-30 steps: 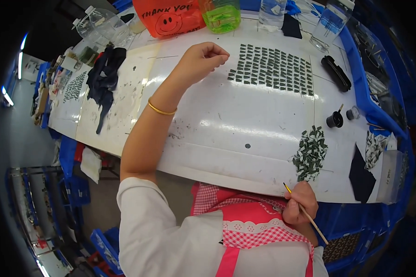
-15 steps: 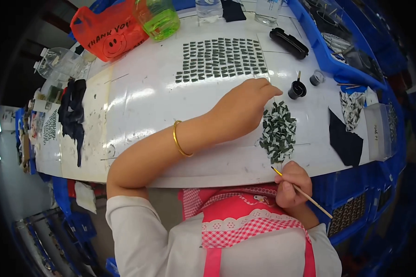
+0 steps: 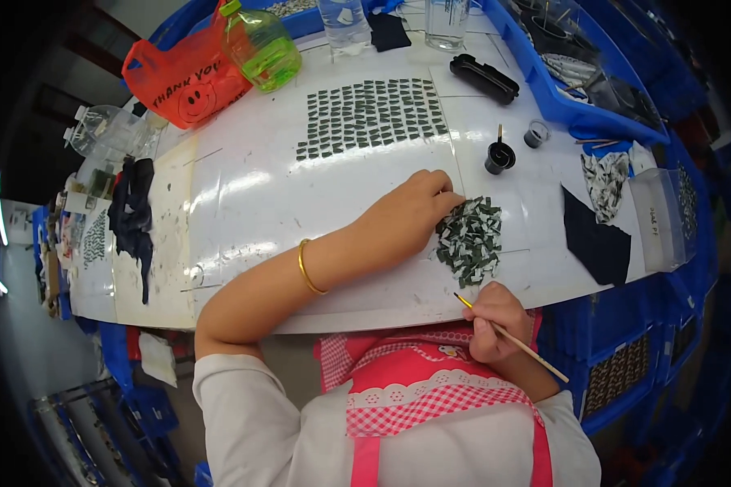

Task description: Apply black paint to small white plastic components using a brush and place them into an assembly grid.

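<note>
Apparently picking with left hand (image 3: 406,217) from pile of green-and-white pieces (image 3: 472,243) just right of it; impossible to tell if pinching any. Clamping brush (image 3: 532,351) in right hand (image 3: 498,321). Probably calls for singling out one piece.

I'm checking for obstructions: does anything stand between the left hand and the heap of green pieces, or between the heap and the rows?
Nothing visible stands between the left hand and the heap. Between heap and rows, only that hand itself intrudes; the black cup stands farther right.
</note>
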`<action>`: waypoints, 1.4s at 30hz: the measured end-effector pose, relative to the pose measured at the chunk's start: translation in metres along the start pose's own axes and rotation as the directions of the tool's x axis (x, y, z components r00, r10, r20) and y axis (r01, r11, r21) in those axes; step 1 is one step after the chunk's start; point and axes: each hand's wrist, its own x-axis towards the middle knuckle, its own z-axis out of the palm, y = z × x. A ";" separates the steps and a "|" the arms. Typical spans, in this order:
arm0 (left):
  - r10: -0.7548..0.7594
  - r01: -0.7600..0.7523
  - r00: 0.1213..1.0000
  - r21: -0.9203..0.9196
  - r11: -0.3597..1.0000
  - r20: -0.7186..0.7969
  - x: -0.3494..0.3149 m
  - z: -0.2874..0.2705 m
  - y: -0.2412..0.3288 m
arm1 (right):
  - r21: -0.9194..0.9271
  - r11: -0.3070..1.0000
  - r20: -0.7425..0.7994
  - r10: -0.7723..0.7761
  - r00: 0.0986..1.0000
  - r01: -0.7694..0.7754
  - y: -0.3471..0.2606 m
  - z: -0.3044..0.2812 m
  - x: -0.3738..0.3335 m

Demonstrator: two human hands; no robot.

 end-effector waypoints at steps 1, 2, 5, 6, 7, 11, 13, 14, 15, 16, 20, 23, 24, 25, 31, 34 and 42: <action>0.001 -0.001 1.000 0.009 1.000 -0.001 -0.005 -0.003 0.005 | 0.004 1.000 -0.002 -0.008 1.000 0.008 -0.001 0.000 0.000; -0.032 0.032 0.999 -0.012 0.999 -0.007 -0.010 -0.005 0.010 | 0.006 1.000 -0.009 -0.014 1.000 0.014 -0.001 0.001 0.001; -0.124 0.121 0.992 -0.084 0.989 -0.022 -0.022 -0.008 0.020 | -0.001 0.999 -0.031 -0.033 0.999 0.033 0.000 0.002 0.000; -0.118 0.116 0.993 -0.078 0.990 -0.026 -0.025 -0.011 0.024 | -0.002 0.999 -0.032 -0.041 0.999 0.041 0.000 0.002 0.000; -0.167 0.163 0.985 -0.087 0.983 -0.036 -0.029 -0.015 0.027 | 0.010 0.999 -0.046 -0.038 0.998 0.038 0.000 0.002 0.000; -0.370 0.362 0.928 -0.125 0.924 -0.044 -0.043 -0.032 0.042 | 0.039 0.999 -0.093 -0.028 0.995 0.031 0.000 0.001 -0.004; -0.428 0.421 0.903 -0.124 0.899 -0.034 -0.055 -0.027 0.057 | 0.099 0.995 -0.143 0.031 0.989 -0.017 0.000 -0.001 -0.009; -0.392 0.391 0.919 -0.019 0.920 -0.052 -0.064 -0.020 0.062 | 0.133 0.990 -0.168 0.060 0.984 -0.038 0.000 -0.002 -0.010; -0.354 0.359 0.933 0.087 0.929 -0.067 -0.070 -0.014 0.065 | 0.167 0.984 -0.191 0.090 0.977 -0.058 0.001 -0.002 -0.010; -0.348 0.353 0.935 0.092 0.931 -0.066 -0.072 -0.009 0.067 | 0.167 0.985 -0.197 0.084 0.977 -0.051 0.001 -0.001 -0.010; -0.362 0.404 0.872 0.067 0.912 -0.329 -0.065 0.018 0.077 | 0.206 0.977 -0.252 0.114 0.961 -0.062 0.001 0.000 -0.008; -0.387 0.450 0.838 0.084 0.889 -0.385 -0.060 0.032 0.084 | 0.220 0.972 -0.247 0.136 0.959 -0.081 0.000 0.001 -0.011; -0.400 0.473 0.819 0.091 0.876 -0.412 -0.059 0.036 0.086 | 0.227 0.969 -0.245 0.150 0.958 -0.094 0.000 0.001 -0.011; -0.411 0.496 0.800 0.097 0.863 -0.438 -0.057 0.037 0.085 | 0.234 0.966 -0.243 0.163 0.956 -0.106 0.000 0.001 -0.011; -0.367 0.456 0.793 0.075 0.887 -0.487 -0.064 0.040 0.075 | 0.230 0.971 -0.243 0.126 0.962 -0.069 -0.001 0.000 -0.012; -0.354 0.414 0.805 0.023 0.910 -0.476 -0.065 0.040 0.077 | 0.175 0.977 -0.224 0.162 0.961 -0.124 -0.003 -0.003 -0.016; -0.368 0.392 0.760 -0.074 0.917 -0.536 -0.069 0.038 0.073 | 0.296 0.929 -0.229 0.296 0.927 -0.223 0.000 0.001 -0.016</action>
